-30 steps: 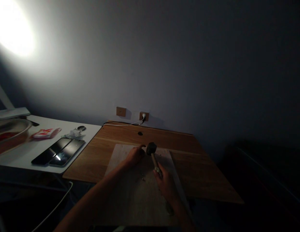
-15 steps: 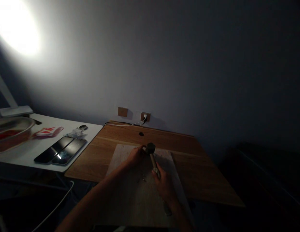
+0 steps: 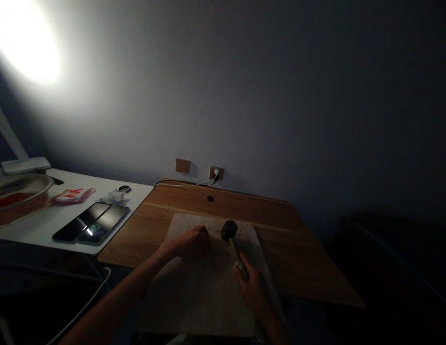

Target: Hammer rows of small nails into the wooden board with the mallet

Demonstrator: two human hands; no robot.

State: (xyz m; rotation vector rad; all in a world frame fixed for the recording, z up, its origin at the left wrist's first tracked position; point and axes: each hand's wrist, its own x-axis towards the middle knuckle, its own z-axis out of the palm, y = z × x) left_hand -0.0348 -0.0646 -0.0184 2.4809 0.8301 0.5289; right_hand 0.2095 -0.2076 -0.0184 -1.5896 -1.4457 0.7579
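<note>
My right hand [image 3: 253, 290] grips the wooden handle of a rubber mallet [image 3: 234, 248], whose black head [image 3: 229, 230] hangs just above a pale wooden board [image 3: 187, 306]. The board lies on a wooden desk [image 3: 298, 254]. My left hand [image 3: 190, 242] rests on the board just left of the mallet head, its fingers curled downward. Whatever lies under those fingers is hidden. A few small specks dot the board around the head, too dim to identify.
To the left stands a white table [image 3: 43, 235] with several items: two smartphones [image 3: 91, 224], a metal dish [image 3: 17, 196] with red contents, and a red-and-white packet [image 3: 74, 195]. A white plug and cable [image 3: 215, 173] run from the wall socket behind the desk.
The mallet head has moved down and right, away from my left hand. My left hand has shifted down the board, with its fingers curled lower.
</note>
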